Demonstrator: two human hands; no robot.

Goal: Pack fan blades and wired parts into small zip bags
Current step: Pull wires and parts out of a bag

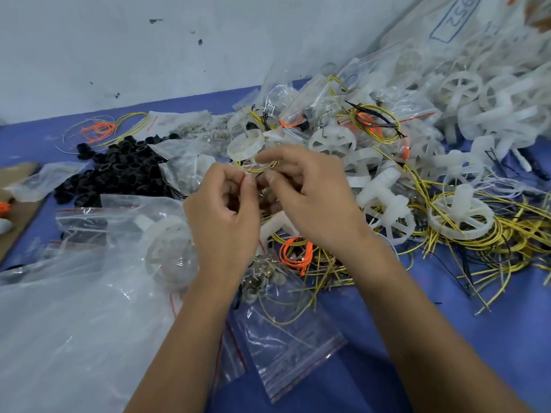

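A: Zip bag (250,174), the one being filled, where is it?

B: Pinched at its red-striped mouth between left hand (222,214) and right hand (310,201), both curled on it, above the blue table (447,338).

A: Others?

B: One flat zip bag below (286,332) holds yellow wire and small metal parts. White fan blades (459,217) lie too many to count.

left hand (222,210) raised, fingers curled, pinching | right hand (310,192) raised, fingers curled, fingertips meeting left | forearms bare
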